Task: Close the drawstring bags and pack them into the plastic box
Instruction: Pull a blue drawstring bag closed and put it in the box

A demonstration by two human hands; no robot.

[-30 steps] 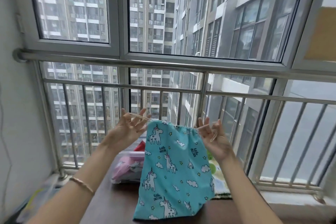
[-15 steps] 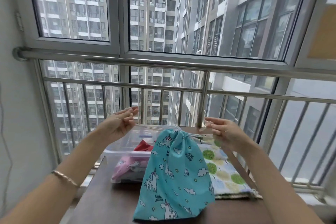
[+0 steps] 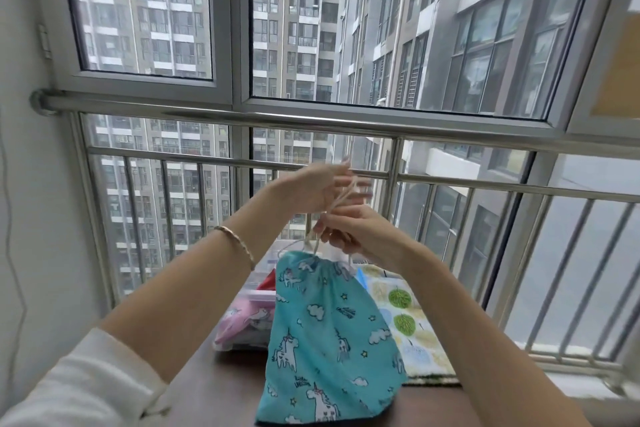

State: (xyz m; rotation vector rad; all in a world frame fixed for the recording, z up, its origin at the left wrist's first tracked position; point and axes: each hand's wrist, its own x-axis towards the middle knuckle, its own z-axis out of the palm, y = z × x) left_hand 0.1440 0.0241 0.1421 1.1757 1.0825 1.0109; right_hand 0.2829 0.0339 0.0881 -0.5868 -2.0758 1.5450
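Observation:
A turquoise unicorn drawstring bag (image 3: 325, 333) hangs in front of me, its mouth gathered tight at the top and its lower edge near the dark table (image 3: 221, 385). The cream drawstrings (image 3: 337, 203) run up from the mouth between my hands. My left hand (image 3: 320, 187) is raised above the bag and holds the cords. Just below it, my right hand (image 3: 353, 232) pinches the cords close to the bag's mouth. Behind the bag stands the clear plastic box (image 3: 249, 298) with pink and red fabric inside.
A white bag with green tree prints (image 3: 412, 326) lies flat on the table to the right of the box. A steel railing (image 3: 450, 180) and window glass stand right behind the table. A white wall borders the left side.
My hands were spread apart pulling the cords sideways; they have come together above the bag, left over right. The bag's mouth has drawn fully shut.

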